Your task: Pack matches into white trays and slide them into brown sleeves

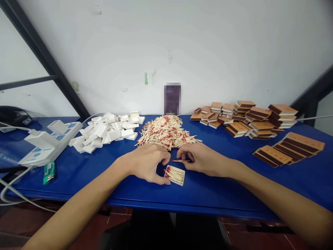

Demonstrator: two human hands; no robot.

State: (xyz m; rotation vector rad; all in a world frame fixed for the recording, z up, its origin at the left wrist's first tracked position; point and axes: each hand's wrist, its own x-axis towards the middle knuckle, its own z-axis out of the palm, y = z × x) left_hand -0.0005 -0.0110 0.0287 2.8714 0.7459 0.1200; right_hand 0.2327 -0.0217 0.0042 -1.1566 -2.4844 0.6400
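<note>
A small white matchbox tray [183, 182] lies on the blue table, filled with red-headed matches [177, 174]. My left hand [148, 161] curves around its left side, thumb and fingers apart, the thumb at the tray's lower left corner. Whether that thumb presses on the tray I cannot tell. Just above and right of the tray, my right hand [199, 158] is closed, with a match [178, 160] between thumb and fingers, its red head pointing left. More matches may be hidden in the fingers. Behind both hands rises a large heap of loose matches [166, 130].
Many empty white trays [104, 133] lie piled at the left. Matchbox sleeves [260, 118] stand in stacks at the right, with more sleeves [288, 149] nearer. A power strip [62, 140] and a green packet [49, 172] are far left. The table's front edge [182, 208] runs below my hands.
</note>
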